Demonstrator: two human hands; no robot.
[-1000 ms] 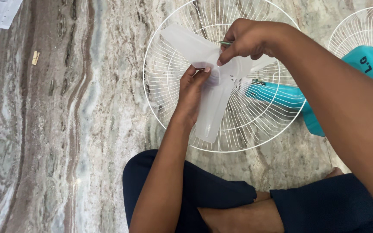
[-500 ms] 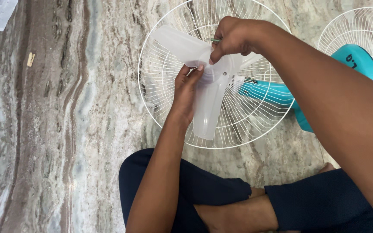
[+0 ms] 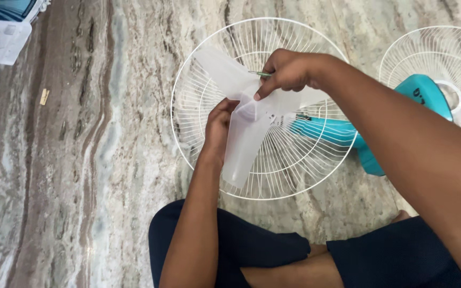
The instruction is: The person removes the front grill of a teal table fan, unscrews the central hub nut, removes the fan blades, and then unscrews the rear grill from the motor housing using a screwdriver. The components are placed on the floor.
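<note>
Left hand point(image 3: 217, 128) grasping the translucent three-bladed fan propeller point(image 3: 246, 130) from the left side, fingers curled against the hub region and partly hidden behind the lower blade. Right hand point(image 3: 289, 72) clenched around a slim green-handled tool point(image 3: 260, 73), of which only a short stub protrudes from the fist toward the left; the thumb points down and touches the propeller just beside its hub. The propeller is held in the air between the two hands, above the floor, with one blade running up and left, one hanging downward toward the person's lap, and the third mostly concealed beneath the right hand and forearm. Directly below and behind it lies a round white wire fan guard point(image 3: 198, 106), flat on the marble floor point(image 3: 92, 160), which is streaked in grey, brown and pale green. A teal fan body point(image 3: 342, 133) lies partly on this guard, extending right to a second white wire guard point(image 3: 444, 48) at the upper right edge. The person sits cross-legged in dark blue trousers point(image 3: 252, 245), a bare foot visible between the knees. Papers point(image 3: 1, 37) lie at the upper left corner of the floor, and a small pale scrap point(image 3: 44, 96) rests well apart from the hands.
</note>
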